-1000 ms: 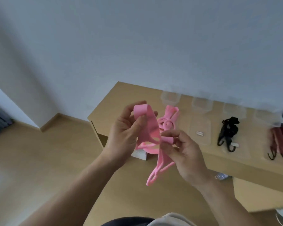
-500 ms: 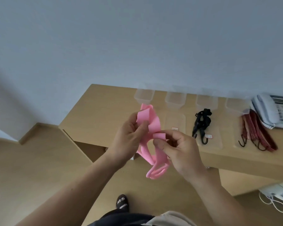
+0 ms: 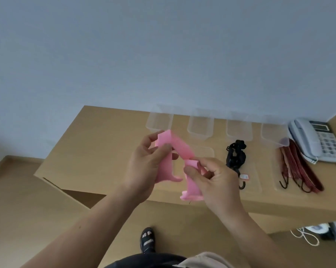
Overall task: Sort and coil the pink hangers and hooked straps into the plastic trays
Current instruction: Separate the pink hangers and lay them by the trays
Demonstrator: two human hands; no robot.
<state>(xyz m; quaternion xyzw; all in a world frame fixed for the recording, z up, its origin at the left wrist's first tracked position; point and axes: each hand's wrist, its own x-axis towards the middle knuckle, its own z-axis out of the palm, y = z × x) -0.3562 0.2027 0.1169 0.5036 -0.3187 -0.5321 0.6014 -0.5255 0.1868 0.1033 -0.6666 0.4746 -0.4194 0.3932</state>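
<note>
Both hands hold a soft pink hanger (image 3: pixel 179 149) in the air above the wooden desk (image 3: pixel 105 144). My left hand (image 3: pixel 146 169) grips its upper folded band between thumb and fingers. My right hand (image 3: pixel 211 182) pinches the lower pink part, which hangs down to a flared end. A coiled black hooked strap (image 3: pixel 236 156) lies on a clear lid on the desk to the right. A bundle of dark red hooked straps (image 3: pixel 296 171) lies further right. Several clear plastic trays (image 3: pixel 200 125) stand in a row along the wall.
A white desk telephone (image 3: pixel 316 140) sits at the desk's far right corner. Clear flat lids (image 3: pixel 207 153) lie in front of the trays. Below the desk are the floor, my sandalled foot (image 3: pixel 147 238) and white cables (image 3: pixel 306 235) at the right.
My hands have pulled apart, stretching the pink hanger into an angled band between them. The view has shifted right and down, so the telephone and all trays show.
</note>
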